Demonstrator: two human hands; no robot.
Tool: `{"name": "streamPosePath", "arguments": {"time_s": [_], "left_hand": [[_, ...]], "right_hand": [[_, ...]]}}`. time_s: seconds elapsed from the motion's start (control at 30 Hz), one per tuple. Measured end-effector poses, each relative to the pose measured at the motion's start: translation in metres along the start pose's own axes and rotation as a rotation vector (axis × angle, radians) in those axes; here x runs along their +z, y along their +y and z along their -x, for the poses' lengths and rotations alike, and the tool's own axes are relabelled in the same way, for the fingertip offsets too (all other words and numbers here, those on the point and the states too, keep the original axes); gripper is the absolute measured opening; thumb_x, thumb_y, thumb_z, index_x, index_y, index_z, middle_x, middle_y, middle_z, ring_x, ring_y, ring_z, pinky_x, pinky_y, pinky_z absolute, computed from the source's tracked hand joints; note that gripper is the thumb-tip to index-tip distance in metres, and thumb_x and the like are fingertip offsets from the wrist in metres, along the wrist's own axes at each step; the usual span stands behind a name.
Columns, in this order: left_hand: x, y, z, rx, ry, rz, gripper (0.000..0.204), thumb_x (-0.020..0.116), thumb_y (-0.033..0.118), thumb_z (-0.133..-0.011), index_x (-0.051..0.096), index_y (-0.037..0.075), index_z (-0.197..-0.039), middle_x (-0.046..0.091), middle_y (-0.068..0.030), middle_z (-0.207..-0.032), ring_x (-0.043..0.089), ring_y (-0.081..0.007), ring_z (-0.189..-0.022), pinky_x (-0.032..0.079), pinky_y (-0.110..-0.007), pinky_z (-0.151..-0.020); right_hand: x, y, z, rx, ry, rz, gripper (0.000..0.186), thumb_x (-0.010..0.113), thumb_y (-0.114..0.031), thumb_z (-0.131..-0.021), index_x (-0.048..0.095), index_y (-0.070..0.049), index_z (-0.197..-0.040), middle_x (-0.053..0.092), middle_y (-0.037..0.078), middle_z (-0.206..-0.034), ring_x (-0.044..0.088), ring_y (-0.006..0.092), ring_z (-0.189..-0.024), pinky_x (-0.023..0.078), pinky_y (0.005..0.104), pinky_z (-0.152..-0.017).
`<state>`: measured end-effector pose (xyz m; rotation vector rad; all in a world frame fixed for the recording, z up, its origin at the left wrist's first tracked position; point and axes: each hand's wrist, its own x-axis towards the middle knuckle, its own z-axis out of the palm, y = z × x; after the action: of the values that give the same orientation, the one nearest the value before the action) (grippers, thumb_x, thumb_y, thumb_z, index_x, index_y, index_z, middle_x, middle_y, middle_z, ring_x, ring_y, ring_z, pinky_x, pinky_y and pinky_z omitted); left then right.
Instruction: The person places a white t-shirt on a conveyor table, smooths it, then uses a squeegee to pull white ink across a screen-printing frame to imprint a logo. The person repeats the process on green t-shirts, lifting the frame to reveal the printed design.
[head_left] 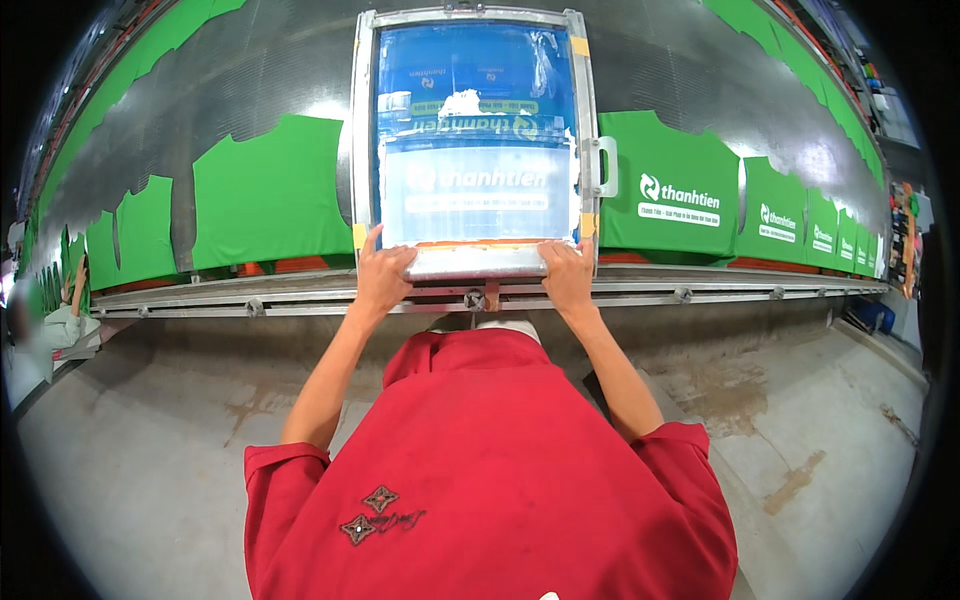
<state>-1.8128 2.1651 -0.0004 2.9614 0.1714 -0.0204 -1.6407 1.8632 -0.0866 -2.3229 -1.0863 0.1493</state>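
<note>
In front of me a screen printing frame (364,130) with metal sides lies over the long table. Its blue mesh (470,55) carries white lettering and smears of white ink (462,103). Across the near end of the frame sits a squeegee (476,262), a wide metal bar with an orange strip along its far edge. My left hand (383,275) is closed round its left end, thumb side inward. At the right end, my right hand (567,275) grips the same bar. The underside of the squeegee and whatever lies beneath the mesh are hidden.
Plain green fabric pieces (265,195) lie to the left; printed green ones (668,205) lie to the right. A white handle (607,167) juts from the frame's right side. A metal rail (640,297) edges the table. Another person's sleeve (65,328) shows far left.
</note>
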Motion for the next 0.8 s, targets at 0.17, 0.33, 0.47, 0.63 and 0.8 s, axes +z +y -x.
{"name": "streamPosePath", "arguments": {"time_s": [0.17, 0.33, 0.47, 0.63, 0.8], "left_hand": [[-0.034, 0.036, 0.029, -0.049, -0.099, -0.004, 0.041, 0.077, 0.007, -0.06, 0.077, 0.009, -0.101, 0.078, -0.0118, -0.095, 0.075, -0.0257, -0.095, 0.024, -0.051, -0.126], [-0.055, 0.016, -0.037, -0.1, -0.173, -0.032, 0.033, 0.08, 0.012, -0.067, 0.083, 0.015, -0.1, 0.079, -0.0108, -0.086, 0.075, -0.0245, -0.086, 0.017, -0.051, -0.129], [-0.063, -0.031, -0.136, -0.176, -0.305, -0.088, 0.029, 0.08, 0.018, -0.073, 0.083, 0.015, -0.102, 0.077, -0.0143, -0.079, 0.074, -0.0274, -0.083, 0.014, -0.051, -0.13], [-0.055, -0.073, -0.206, -0.088, -0.226, -0.065, 0.022, 0.08, 0.023, -0.077, 0.084, 0.017, -0.098, 0.074, -0.0122, -0.071, 0.073, -0.0257, -0.079, 0.017, -0.049, -0.129], [-0.048, -0.08, -0.212, -0.092, -0.259, -0.041, 0.018, 0.08, 0.022, -0.078, 0.084, 0.018, -0.094, 0.073, -0.0111, -0.068, 0.072, -0.026, -0.076, 0.02, -0.048, -0.129]], "right_hand": [[-0.03, -0.012, 0.031, -0.027, -0.035, -0.047, 0.034, 0.07, 0.002, -0.07, 0.068, -0.007, -0.103, 0.073, 0.009, -0.099, 0.07, 0.0248, -0.105, 0.039, 0.0461, -0.102], [-0.048, 0.008, -0.032, -0.009, -0.12, -0.026, 0.026, 0.067, 0.0, -0.073, 0.075, -0.009, -0.096, 0.076, 0.013, -0.094, 0.07, 0.029, -0.093, 0.038, 0.0474, -0.1], [-0.042, 0.035, -0.139, -0.026, -0.109, 0.011, 0.015, 0.066, -0.001, -0.076, 0.074, -0.009, -0.086, 0.073, 0.016, -0.08, 0.069, 0.0327, -0.079, 0.038, 0.0456, -0.096], [-0.032, 0.068, -0.214, -0.054, -0.101, 0.008, 0.019, 0.069, 0.002, -0.071, 0.077, -0.007, -0.085, 0.072, 0.018, -0.075, 0.067, 0.0324, -0.07, 0.038, 0.0425, -0.088], [-0.029, 0.068, -0.22, 0.007, -0.185, 0.011, 0.024, 0.069, 0.001, -0.07, 0.079, -0.008, -0.089, 0.072, 0.016, -0.072, 0.067, 0.0313, -0.07, 0.037, 0.041, -0.091]]}}
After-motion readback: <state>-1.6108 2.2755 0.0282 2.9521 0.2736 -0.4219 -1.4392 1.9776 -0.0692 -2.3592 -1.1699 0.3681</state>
